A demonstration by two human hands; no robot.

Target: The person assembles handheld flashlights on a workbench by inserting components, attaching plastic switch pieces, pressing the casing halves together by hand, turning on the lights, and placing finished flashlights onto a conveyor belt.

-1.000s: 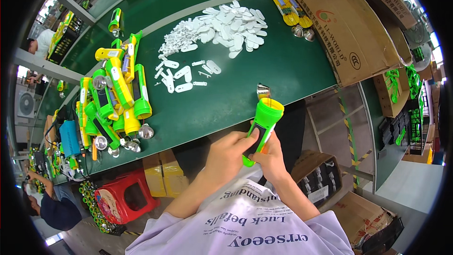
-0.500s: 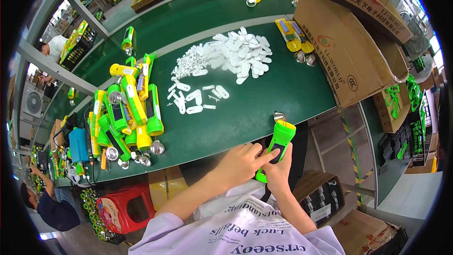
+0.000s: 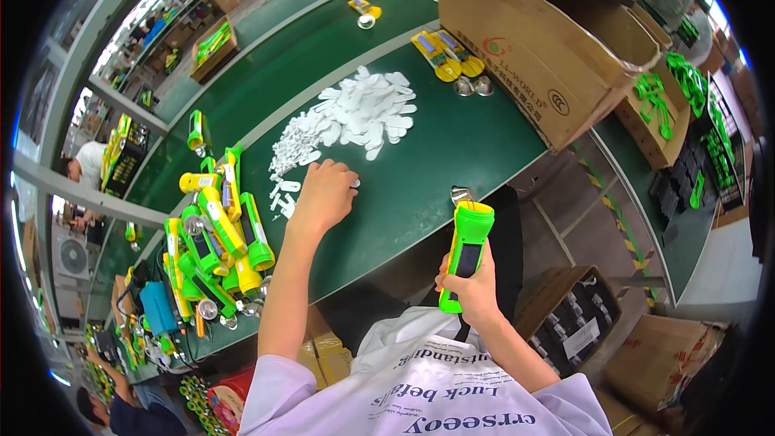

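My right hand [image 3: 472, 287] is wrapped round the green body of a flashlight [image 3: 466, 257] with a yellow rim and a dark panel, its thumb on the lower part. The flashlight stands nearly upright in front of me, and a shiny reflector [image 3: 461, 194] hangs out at its head end. Over the table, my left hand [image 3: 325, 194] reaches down with bent fingers among loose white plastic parts [image 3: 285, 187]. A small whitish bit shows at its fingertips; the hand hides most of what lies beneath. Just beyond is a heap of white oval plastic pieces [image 3: 367, 109].
Left on the green table [image 3: 412, 194] lies a pile of green and yellow flashlights [image 3: 211, 234], beside a blue box-shaped device [image 3: 158, 307]. Yellow flashlight parts [image 3: 440, 60] lie at the far right, next to a large cardboard box [image 3: 533, 56]. Another person [image 3: 121, 404] is at lower left.
My left hand has left the flashlight and reached forward and left to the white parts. My right hand still holds the flashlight, now more upright. The view has turned.
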